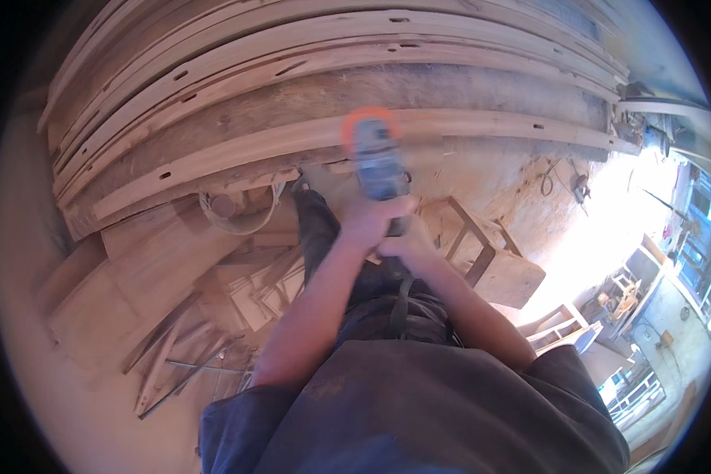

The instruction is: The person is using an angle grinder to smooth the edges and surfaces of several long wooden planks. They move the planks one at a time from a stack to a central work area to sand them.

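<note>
Both my hands are wrapped round a grey-blue angle grinder (381, 170) with an orange disc (358, 118) at its far end. My left hand (369, 224) grips the body from the left. Close beside it, my right hand (411, 243) holds the rear end of the tool. Motion blurs the grinder and my fingers. In the picture, the disc overlaps a long slotted wooden rail (249, 145) that lies along the near edge of a workbench (482, 88); I cannot tell whether they touch.
Several more slotted rails (316, 49) lie across the bench farther back. Below it hangs a round bucket (241, 225). Wood scraps and panels (253, 304) lie at the left, with thin rods (183, 385). A wooden frame (482, 251) stands at my right, and a cord (547, 183) lies beyond.
</note>
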{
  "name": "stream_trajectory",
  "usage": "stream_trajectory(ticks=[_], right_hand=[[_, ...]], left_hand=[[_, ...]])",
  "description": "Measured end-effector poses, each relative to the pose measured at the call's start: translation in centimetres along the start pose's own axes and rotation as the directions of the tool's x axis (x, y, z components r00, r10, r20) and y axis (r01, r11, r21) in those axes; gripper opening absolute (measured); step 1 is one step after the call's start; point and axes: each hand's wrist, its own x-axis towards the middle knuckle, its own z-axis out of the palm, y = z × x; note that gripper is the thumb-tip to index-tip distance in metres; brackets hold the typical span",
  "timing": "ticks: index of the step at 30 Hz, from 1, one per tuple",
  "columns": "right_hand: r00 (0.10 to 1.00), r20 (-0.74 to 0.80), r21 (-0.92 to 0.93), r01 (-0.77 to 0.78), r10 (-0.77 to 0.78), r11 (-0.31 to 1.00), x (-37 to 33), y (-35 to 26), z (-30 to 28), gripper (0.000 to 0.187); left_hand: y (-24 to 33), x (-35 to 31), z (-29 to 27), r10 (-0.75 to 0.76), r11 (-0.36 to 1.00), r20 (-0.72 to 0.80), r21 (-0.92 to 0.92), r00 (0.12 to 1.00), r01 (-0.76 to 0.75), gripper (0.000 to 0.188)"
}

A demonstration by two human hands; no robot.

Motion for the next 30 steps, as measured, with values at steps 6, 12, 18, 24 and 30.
stream_trajectory(ticks=[6,12,18,24,30], right_hand=[[0.999,0.053,-0.187,0.004,0.006,0.982,1.1,-1.4,2.3,0.056],[0.987,-0.148,0.234,-0.024,0.06,0.972,-3.6,0.4,-4.9,0.025],[1.0,0.0,0.146,-0.027,0.028,0.989,-1.7,-1.9,2.0,0.025],[0.96,0.261,-0.268,-0.023,0.096,0.963,6.2,-5.0,20.2,0.047],[0.897,0.439,-0.274,0.081,0.05,0.958,11.6,-8.8,35.9,0.057]], left_hand=[[-1.0,-1.1,-4.3,0.056,0.983,-0.059,-0.174,0.997,-0.065,0.014],[-1.3,0.9,6.9,-0.015,0.98,0.101,0.2,0.995,-0.006,0.032],[0.4,-0.4,-0.4,0.011,0.991,0.0,0.136,1.0,-0.011,0.035],[6.0,-5.3,-20.3,0.055,0.969,-0.325,-0.21,0.944,-0.129,0.036],[10.0,-7.6,-34.7,-0.037,0.825,-0.359,-0.537,0.933,-0.174,0.02]])
